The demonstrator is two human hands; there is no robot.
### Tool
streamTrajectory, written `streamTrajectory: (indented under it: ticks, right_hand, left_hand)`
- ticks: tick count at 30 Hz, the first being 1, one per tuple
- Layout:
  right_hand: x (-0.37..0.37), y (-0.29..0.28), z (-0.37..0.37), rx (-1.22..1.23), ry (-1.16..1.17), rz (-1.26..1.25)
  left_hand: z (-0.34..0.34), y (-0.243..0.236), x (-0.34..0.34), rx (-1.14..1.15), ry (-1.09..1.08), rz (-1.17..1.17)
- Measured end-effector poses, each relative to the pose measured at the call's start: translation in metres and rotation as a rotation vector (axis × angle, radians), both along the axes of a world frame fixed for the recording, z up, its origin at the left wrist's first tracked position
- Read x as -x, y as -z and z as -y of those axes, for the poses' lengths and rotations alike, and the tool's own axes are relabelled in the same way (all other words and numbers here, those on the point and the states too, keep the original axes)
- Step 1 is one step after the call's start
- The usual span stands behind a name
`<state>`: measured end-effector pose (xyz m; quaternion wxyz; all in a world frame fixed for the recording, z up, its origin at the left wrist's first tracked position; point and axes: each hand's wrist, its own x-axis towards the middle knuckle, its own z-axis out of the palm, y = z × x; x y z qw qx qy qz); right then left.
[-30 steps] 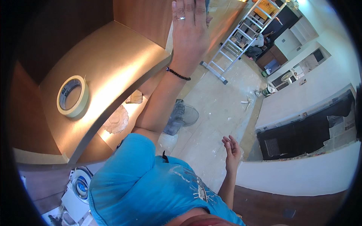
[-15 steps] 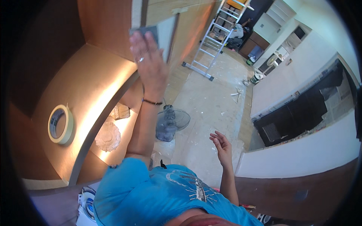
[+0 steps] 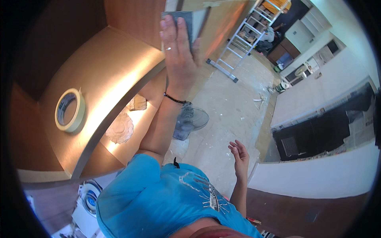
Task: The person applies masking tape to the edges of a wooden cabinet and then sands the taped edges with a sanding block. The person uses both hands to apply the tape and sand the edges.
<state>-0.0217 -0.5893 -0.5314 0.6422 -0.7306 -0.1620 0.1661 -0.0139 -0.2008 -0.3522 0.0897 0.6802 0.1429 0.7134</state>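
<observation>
My left hand (image 3: 180,55), raised on the left with a ring and a dark beaded bracelet on it, holds a flat grey rectangle of sandpaper (image 3: 186,22). Its fingers lie along the sandpaper, which rests against the upright white and wood edge (image 3: 200,25) of the cabinet side. What is under the palm is hidden. My right hand (image 3: 239,156) hangs over the floor at the lower right, fingers loosely bent and apart, with nothing in it. A roll of masking tape (image 3: 79,115) sits on the lit curved shelf (image 3: 95,67) left of my left arm.
Below the shelf lie a shell-shaped ornament (image 3: 120,129) and a small block (image 3: 137,102). A fan (image 3: 190,121) stands on the covered floor (image 3: 226,107). Farther off are a stepladder (image 3: 238,47), a crouching person (image 3: 268,36), and a white wall (image 3: 301,178) on the right.
The whole view has shifted, so the shelf, fan and ladder appear higher and more to the right. My left hand keeps the sandpaper at the cabinet edge; my right hand hangs much as before.
</observation>
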Motion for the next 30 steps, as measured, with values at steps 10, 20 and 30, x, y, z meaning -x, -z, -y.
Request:
streamTrajectory:
  ticks: [10, 20, 30]
  right_hand:
    - [0.006, 0.000, -0.009, 0.030, -0.005, -0.030]
    - [0.011, 0.014, -0.014, 0.031, -0.005, -0.051]
    - [0.003, 0.020, -0.010, 0.029, -0.037, -0.057]
  left_hand:
    - [-0.012, -0.005, -0.007, -0.070, 0.009, 0.115]
    - [-0.022, -0.047, -0.014, -0.107, -0.029, -0.005]
    - [-0.011, -0.048, -0.007, -0.070, 0.028, 0.054]
